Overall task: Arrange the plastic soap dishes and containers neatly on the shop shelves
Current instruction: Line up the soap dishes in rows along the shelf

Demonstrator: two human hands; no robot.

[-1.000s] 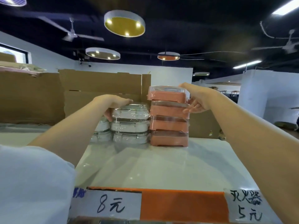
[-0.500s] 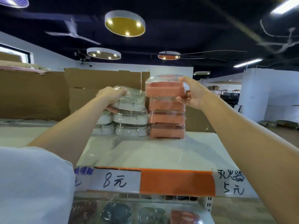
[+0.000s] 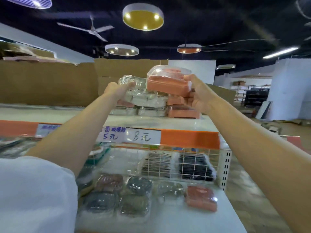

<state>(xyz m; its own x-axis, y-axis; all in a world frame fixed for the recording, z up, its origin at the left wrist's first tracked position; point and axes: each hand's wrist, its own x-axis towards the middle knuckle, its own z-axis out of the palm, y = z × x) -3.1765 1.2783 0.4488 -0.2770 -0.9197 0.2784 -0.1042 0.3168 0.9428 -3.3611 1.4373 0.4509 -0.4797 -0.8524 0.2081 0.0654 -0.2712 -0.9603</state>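
My right hand (image 3: pixel 198 96) grips an orange soap dish with a clear lid (image 3: pixel 166 83), lifted and tilted above the orange stack (image 3: pixel 183 112) on the top shelf (image 3: pixel 151 121). In my left hand (image 3: pixel 117 91) is a white soap dish in clear wrap (image 3: pixel 143 96), raised off the white stack (image 3: pixel 149 111). The two held dishes are side by side and close together. More white dishes sit behind the left hand, partly hidden.
Cardboard boxes (image 3: pixel 47 83) stand behind the stacks. Price labels (image 3: pixel 131 136) line the orange shelf edge. Below lie wrapped round items (image 3: pixel 138 185), an orange wrapped pack (image 3: pixel 201 197) and a wire basket (image 3: pixel 183 162) of dark goods.
Both hands have lifted the top dish from each stack and pulled it toward me. The view has tilted down, so the lower shelf now shows.
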